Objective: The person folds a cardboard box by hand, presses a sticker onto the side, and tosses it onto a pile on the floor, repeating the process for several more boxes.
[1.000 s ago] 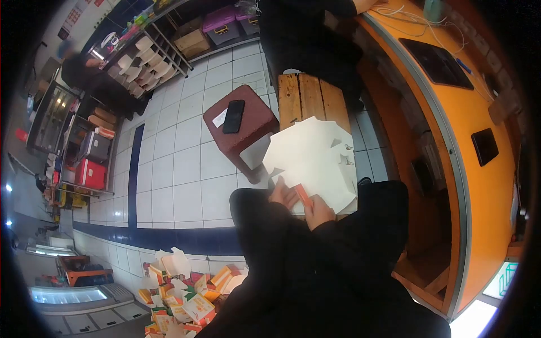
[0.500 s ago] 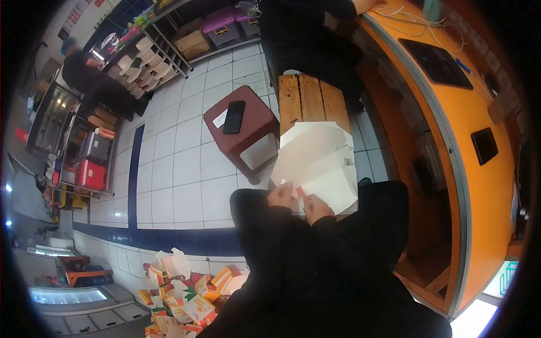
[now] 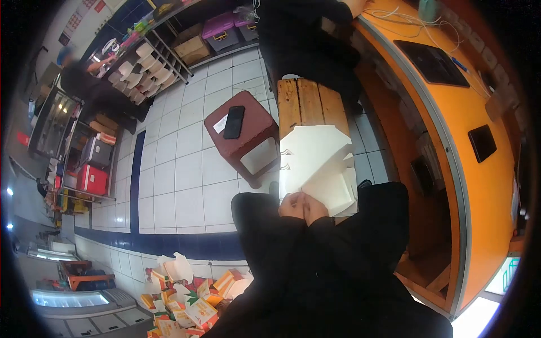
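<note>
From your hands, with 12 o'clock straight ahead, the pale carton [image 3: 307,160] spreads from 12 to 2 o'clock over the wooden bench [image 3: 313,101]. Its raised walls on the 1-to-2 o'clock side form a shallow, angled tray, with slotted tabs at both side edges. At 8 o'clock lies a loose heap of printed boxes [image 3: 194,307], some with white flaps open. The purple-lidded bin [image 3: 221,25] at 11 o'clock and the red box [image 3: 93,179] at 9 are closed, so you can't see their contents.

Your left hand [image 3: 291,205] and right hand [image 3: 315,210] touch at the carton's near edge, fingers curled in and pinching the board, the rest of it reaching away beyond your fingertips. Toward 11 o'clock, a phone [image 3: 234,122] overlaps a slip of paper [image 3: 220,124] on the maroon stool [image 3: 242,141].

Your fingers cover the gripped edge, so its exact fold is hidden. The heap is partly cut off by your dark clothing. A co-worker [image 3: 98,90] at 10 o'clock is small and blurred; another person [image 3: 310,39] at 12 is cropped by the top border.
</note>
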Motion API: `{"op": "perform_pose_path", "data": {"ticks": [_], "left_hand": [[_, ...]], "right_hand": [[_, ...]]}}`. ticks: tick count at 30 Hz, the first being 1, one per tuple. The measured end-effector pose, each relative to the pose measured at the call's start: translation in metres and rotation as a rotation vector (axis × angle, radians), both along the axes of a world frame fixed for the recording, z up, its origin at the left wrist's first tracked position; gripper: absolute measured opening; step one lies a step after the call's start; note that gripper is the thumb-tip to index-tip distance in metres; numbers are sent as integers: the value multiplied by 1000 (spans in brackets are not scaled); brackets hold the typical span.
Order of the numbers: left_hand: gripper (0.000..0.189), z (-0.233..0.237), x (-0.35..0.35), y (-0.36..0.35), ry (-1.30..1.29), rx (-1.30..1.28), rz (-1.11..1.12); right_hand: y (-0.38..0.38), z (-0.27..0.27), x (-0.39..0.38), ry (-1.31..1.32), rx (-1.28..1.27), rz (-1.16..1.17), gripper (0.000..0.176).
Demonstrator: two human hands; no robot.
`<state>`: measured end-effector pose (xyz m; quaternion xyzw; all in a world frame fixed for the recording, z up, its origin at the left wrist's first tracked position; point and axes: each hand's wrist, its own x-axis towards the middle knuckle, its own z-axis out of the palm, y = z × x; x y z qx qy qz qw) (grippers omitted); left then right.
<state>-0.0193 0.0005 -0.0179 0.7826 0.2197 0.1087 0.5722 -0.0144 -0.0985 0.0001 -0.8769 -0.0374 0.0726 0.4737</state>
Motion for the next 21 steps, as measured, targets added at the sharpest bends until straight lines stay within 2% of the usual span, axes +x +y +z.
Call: {"op": "perform_pose_path", "data": {"ticks": [3, 5, 6, 8, 10, 12, 16, 18, 20, 21], "left_hand": [[31, 0, 4, 8, -29, -37, 16], [25, 7, 5, 15, 7, -144, 48], [25, 5, 6, 17, 5, -143, 39], [27, -1, 9, 20, 111, 67, 103], [24, -1, 9, 17, 73, 118, 146], [22, -11, 10, 14, -51, 189, 164], [22, 3, 14, 8, -77, 260, 145], [24, 27, 13, 4, -353, 937, 6], [31, 35, 14, -21, -340, 710, -193], [33, 46, 12, -40, -162, 538, -297]], "right_hand": [[4, -11, 6, -38, 71, 27, 39], [0, -5, 10, 9, 334, 190, 38], [-7, -4, 15, 4, 335, 181, 38], [-35, -6, 32, -55, 268, -25, 36], [-75, 21, 53, -72, 101, -383, 30], [-112, 17, 72, -258, -128, -576, 23], [-146, -28, 85, -277, -138, -426, 23], [-146, -34, 83, -107, 28, -393, 28], [-143, -23, 78, -70, 92, -402, 29], [-140, -16, 72, -34, 147, -405, 30]]}}
